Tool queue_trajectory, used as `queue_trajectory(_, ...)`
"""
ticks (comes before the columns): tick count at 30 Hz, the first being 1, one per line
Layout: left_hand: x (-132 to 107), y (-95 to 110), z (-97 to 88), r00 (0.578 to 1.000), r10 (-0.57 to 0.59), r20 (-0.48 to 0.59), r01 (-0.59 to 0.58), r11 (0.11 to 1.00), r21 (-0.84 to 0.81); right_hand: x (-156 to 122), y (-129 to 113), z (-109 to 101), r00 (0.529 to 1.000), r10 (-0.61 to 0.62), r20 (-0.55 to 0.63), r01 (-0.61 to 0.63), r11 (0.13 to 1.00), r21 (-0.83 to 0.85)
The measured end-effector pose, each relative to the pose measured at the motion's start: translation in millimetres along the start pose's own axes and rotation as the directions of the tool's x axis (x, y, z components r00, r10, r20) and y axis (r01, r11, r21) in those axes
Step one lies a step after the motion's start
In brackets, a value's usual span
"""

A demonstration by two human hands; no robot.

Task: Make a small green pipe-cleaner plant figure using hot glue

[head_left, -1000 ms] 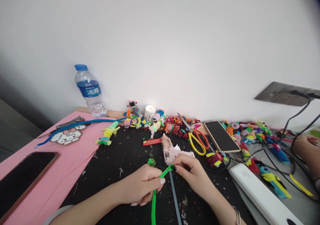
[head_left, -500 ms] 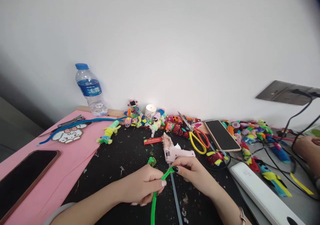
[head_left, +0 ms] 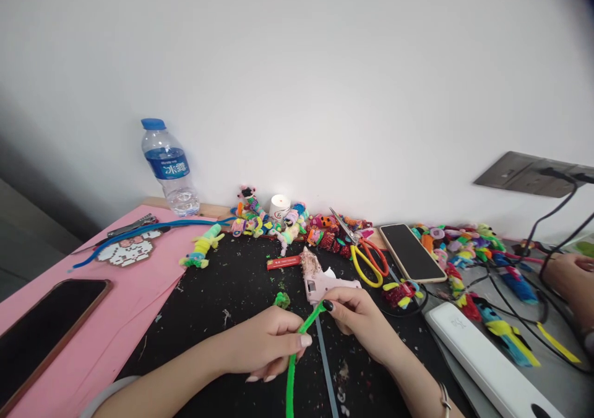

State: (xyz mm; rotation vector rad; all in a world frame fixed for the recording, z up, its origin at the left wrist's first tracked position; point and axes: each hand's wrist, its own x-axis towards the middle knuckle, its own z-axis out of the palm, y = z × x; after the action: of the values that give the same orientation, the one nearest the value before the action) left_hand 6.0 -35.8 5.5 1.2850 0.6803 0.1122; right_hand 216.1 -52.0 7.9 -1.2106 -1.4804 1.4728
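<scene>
Here, left hand grips green fuzzy stem; right hand pinches its end.

Black right thumbnail, slim bracelet

We seem to be in a craft workshop, though little of the room shows. A scrap-littered black mat, glue gun, scissors, green fuzzy stem and fuzzy figures near the far wall show it, as does a co-worker's hand at right.
</scene>
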Motion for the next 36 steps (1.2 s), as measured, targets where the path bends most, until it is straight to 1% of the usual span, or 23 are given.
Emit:
queue_trajectory(4, 1.1, 0.9, -0.4, 1.0, 0.02, 0.006, -0.02, 1.0, -0.019, 0.9, 3.3, -2.0, 0.999, -0.009, -0.038, 0.01, 0.999, 0.034)
queue_trajectory(7, 2.2, 0.6, -1.2, 1.0, 0.017, 0.013, -0.016, 0.998, -0.063, 0.7, 2.1, -1.5, 0.998, -0.033, -0.062, 0.034, 0.999, 0.017)
queue_trajectory(16, 4.2, -1.7, -2.7, 0.999, 0.017, 0.03, -0.013, 0.994, -0.113, 0.7, -5.4, 1.3, 0.976, -0.156, -0.15, 0.121, 0.968, -0.218)
queue_trajectory(20, 4.7, -2.0, -3.6, 0.999, 0.008, 0.042, -0.002, 0.989, -0.145, 0.0, -5.1, 2.5, 0.97, -0.181, -0.162, 0.133, 0.955, -0.266)
queue_trajectory(24, 4.6, -1.6, -4.6, 0.996, 0.016, 0.084, 0.0, 0.981, -0.192, -1.3, -3.0, 3.0, 0.965, -0.199, -0.171, 0.137, 0.938, -0.317)
queue_trajectory(30, 4.7, -0.5, -4.8, 0.994, 0.024, 0.11, 0.001, 0.974, -0.225, -1.6, -2.9, 3.7, 0.953, -0.257, -0.164, 0.162, 0.883, -0.441)
queue_trajectory(36, 3.8, 1.7, -4.3, 0.994, 0.011, 0.113, 0.014, 0.977, -0.215, -4.6, -2.8, 6.3, 0.922, -0.365, -0.126, 0.233, 0.786, -0.572)
